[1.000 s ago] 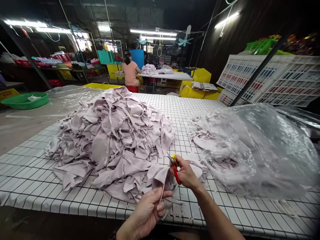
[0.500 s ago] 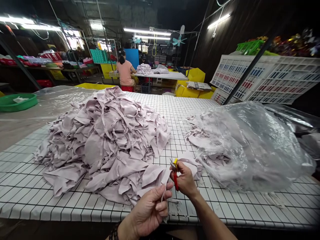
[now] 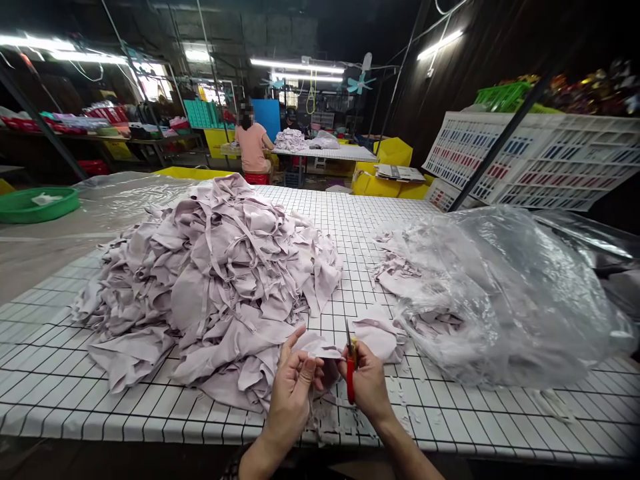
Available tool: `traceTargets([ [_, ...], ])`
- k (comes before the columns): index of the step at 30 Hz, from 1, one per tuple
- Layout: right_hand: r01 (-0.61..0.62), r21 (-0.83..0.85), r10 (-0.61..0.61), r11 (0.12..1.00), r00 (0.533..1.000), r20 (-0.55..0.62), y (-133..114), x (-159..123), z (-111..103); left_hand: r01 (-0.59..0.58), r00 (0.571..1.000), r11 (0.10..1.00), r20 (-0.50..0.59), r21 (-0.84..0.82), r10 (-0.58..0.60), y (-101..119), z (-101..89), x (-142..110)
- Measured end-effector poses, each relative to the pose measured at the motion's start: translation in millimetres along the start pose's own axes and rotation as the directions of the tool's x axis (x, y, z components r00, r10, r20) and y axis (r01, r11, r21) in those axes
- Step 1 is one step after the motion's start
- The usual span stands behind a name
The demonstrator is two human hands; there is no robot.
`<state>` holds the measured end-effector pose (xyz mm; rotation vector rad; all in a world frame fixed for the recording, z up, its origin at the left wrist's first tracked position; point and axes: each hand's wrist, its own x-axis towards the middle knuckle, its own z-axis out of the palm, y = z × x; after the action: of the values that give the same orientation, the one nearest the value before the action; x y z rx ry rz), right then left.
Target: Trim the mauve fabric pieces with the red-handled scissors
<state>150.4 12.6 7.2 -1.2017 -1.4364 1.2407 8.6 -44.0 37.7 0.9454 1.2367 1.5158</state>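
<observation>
Since the earlier frame, the left hand (image 3: pixel 291 393) has turned more upright and risen slightly away from the near edge, its index finger now lifted. Its thumb and other fingers pinch a pale mauve fabric piece (image 3: pixel 316 345), which lies between the hands at the near middle. The right hand (image 3: pixel 369 385) has its fingers wrapped around small red-and-yellow-handled metal scissors (image 3: pixel 351 381), blades pointing far; whether the blades are parted cannot be told. Held from both sides, the fabric seems kept drawn out, its edge close beside the blades.

The hands work near the front edge of a white, black-gridded tabletop (image 3: pixel 475 417). A large heap of crumpled mauve fabric (image 3: pixel 215 260) crowds the left; a clear plastic bag with mauve fabric inside (image 3: pixel 510 300) fills the right. Between them, a bare strip runs to the far edge, giving open room beyond the scissors.
</observation>
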Motion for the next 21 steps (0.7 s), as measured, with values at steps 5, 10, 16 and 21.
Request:
traceTargets([
  [5, -0.058, -0.026, 0.062, 0.998, 0.975, 0.215, 2.0, -4.4, -2.5, 0.137, 0.976, 0.963, 0.197, -0.231, -0.091, -8.7, 3.4, 4.0],
  [10, 0.014, -0.276, 0.059, 0.961, 0.966, 0.252, -26.3, -6.6, -31.6, 0.16, 0.976, 0.962, 0.18, -0.219, -0.122, -12.5, -0.5, 6.4],
  [16, 0.229, -0.596, -0.022, 0.769, 0.942, 0.334, -45.2, -14.8, -48.1, 0.074, 0.97, 0.996, 0.227, 0.05, -0.083, -3.5, -3.3, 5.0],
  [21, 0.277, -0.652, -0.038, 0.705, 0.934, 0.356, -42.5, -17.7, -43.4, 0.045, 0.964, 0.986, 0.251, 0.161, -0.085, -6.3, -5.2, 4.0],
])
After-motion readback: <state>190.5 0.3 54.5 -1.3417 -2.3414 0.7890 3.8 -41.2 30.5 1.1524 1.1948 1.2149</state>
